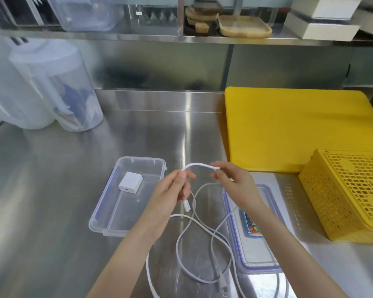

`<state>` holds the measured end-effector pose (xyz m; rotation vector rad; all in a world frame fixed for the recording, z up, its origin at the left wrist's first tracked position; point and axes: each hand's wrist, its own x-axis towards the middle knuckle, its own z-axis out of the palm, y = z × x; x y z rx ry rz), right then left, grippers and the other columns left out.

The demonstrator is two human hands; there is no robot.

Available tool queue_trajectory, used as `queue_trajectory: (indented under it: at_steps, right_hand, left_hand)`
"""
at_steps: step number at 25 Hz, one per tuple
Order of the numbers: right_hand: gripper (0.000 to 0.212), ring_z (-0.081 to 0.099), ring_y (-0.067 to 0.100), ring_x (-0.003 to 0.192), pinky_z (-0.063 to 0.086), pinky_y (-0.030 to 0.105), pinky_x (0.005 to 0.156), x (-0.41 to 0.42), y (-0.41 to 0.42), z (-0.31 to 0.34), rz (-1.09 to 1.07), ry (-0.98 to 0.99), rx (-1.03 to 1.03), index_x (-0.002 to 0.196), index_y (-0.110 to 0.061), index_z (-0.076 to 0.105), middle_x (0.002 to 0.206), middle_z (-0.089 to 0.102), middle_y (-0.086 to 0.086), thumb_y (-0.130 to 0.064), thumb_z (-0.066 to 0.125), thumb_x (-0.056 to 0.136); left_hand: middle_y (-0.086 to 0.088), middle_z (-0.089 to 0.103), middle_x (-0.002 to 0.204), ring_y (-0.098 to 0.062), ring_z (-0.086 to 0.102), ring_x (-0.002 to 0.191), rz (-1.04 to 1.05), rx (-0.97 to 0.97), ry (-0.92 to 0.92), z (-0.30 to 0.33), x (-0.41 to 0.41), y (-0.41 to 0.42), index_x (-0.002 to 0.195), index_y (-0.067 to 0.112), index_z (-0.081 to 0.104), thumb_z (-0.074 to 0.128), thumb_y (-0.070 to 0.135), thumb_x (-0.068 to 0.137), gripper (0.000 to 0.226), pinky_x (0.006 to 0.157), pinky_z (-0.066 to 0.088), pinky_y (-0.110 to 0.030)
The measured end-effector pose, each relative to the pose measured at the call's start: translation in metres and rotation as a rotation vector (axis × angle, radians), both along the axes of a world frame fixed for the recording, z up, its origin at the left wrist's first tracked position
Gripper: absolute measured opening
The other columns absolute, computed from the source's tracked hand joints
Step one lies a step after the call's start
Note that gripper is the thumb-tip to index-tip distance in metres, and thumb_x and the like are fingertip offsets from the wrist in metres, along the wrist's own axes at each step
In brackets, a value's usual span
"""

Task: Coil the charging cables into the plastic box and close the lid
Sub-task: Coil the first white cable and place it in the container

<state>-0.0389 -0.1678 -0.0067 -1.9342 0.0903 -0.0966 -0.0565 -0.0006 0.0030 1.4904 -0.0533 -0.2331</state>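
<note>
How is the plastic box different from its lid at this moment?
The plastic box lies left of the hands, open side up, and holds a white charger plug; the lid lies to the right, flat on the steel counter. The lid carries a colourful label; none shows on the box. A white cable crosses the lid's edge. Both are clear plastic with blue trim.

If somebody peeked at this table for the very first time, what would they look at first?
Probably the two hands, left hand and right hand, pinching a white cable up in the middle, its loops trailing over the steel table. Next, the bright yellow board and yellow basket on the right. A white charger sits in the clear box.
</note>
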Motion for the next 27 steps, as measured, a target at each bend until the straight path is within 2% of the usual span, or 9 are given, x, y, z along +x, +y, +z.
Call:
queue_trajectory:
  at_steps: [5,7,11,13,15,17,20,23,27]
  right_hand:
    - [0.011,0.048,0.013,0.091,0.038,0.017,0.075,0.003,0.000,-0.008,-0.024,0.013,-0.234,0.095,-0.020,0.062,0.101,0.045,0.001,-0.025,0.056,0.088]
    - [0.008,0.049,0.010,0.090,0.037,0.013,0.072,0.005,0.002,-0.011,0.015,-0.014,-0.269,0.092,-0.020,0.056,0.103,0.047,-0.002,-0.025,0.051,0.090]
    - [0.013,0.049,0.005,0.061,0.036,0.009,0.051,0.008,0.002,-0.013,0.068,-0.016,-0.259,0.084,-0.020,0.051,0.083,0.064,0.005,-0.027,0.044,0.093]
    - [0.021,0.045,0.004,0.056,0.034,0.011,0.049,0.012,-0.002,-0.010,0.047,-0.059,-0.240,0.080,-0.014,0.055,0.070,0.061,0.008,-0.027,0.045,0.093]
    - [0.027,0.041,0.001,0.047,0.031,0.012,0.044,0.014,-0.007,-0.005,0.014,-0.096,-0.230,0.078,-0.010,0.058,0.052,0.049,-0.006,-0.029,0.046,0.092]
    - [0.030,0.041,0.000,0.042,0.029,0.012,0.041,0.014,-0.012,0.001,-0.002,-0.132,-0.273,0.077,-0.011,0.060,0.043,0.047,-0.011,-0.032,0.044,0.093]
    - [0.026,0.047,-0.004,0.044,0.032,0.011,0.041,0.008,-0.008,0.011,0.060,-0.168,-0.306,0.086,-0.022,0.063,0.049,0.053,-0.028,-0.026,0.038,0.095]
    - [0.023,0.048,-0.002,0.046,0.033,0.014,0.043,-0.001,0.001,0.014,0.137,-0.163,-0.400,0.098,-0.020,0.065,0.044,0.046,-0.013,-0.022,0.043,0.093]
    - [0.014,0.050,-0.002,0.055,0.036,0.013,0.054,-0.019,0.008,0.019,0.271,-0.164,-0.428,0.097,-0.025,0.064,0.054,0.050,-0.015,-0.025,0.053,0.087]
  left_hand:
    - [0.012,0.036,0.047,-0.004,0.033,0.042,-0.048,-0.393,0.122,0.026,0.013,0.006,0.088,0.017,0.066,0.041,0.027,0.091,0.028,0.053,0.033,-0.017]
    - [0.011,0.032,0.045,-0.004,0.029,0.038,-0.076,-0.493,0.157,0.036,0.016,0.009,0.098,0.012,0.064,0.046,0.030,0.084,0.029,0.044,0.031,-0.013]
    - [0.009,0.031,0.041,-0.004,0.028,0.035,-0.039,-0.596,0.139,0.058,0.029,0.025,0.103,0.011,0.061,0.038,0.025,0.092,0.030,0.041,0.024,-0.014]
    - [0.009,0.032,0.040,-0.005,0.029,0.035,-0.007,-0.635,0.112,0.069,0.034,0.037,0.101,0.013,0.063,0.034,0.024,0.095,0.031,0.040,0.027,-0.013]
    - [0.008,0.033,0.040,-0.007,0.029,0.035,0.041,-0.705,0.085,0.077,0.039,0.046,0.097,0.016,0.065,0.034,0.024,0.095,0.032,0.039,0.029,-0.013]
    - [0.008,0.032,0.041,-0.007,0.028,0.037,0.095,-0.702,0.049,0.082,0.043,0.052,0.098,0.017,0.065,0.034,0.023,0.094,0.032,0.041,0.029,-0.013]
    - [0.008,0.034,0.047,-0.006,0.028,0.041,0.115,-0.620,0.031,0.076,0.041,0.044,0.104,0.017,0.063,0.031,0.017,0.092,0.034,0.043,0.030,-0.016]
    - [0.009,0.041,0.050,-0.005,0.033,0.043,0.089,-0.587,0.063,0.058,0.033,0.026,0.111,0.016,0.057,0.031,0.012,0.093,0.032,0.045,0.032,-0.016]
    - [0.012,0.055,0.055,-0.003,0.043,0.048,0.050,-0.407,0.049,0.038,0.025,0.010,0.106,0.019,0.055,0.032,0.016,0.098,0.025,0.050,0.037,-0.016]
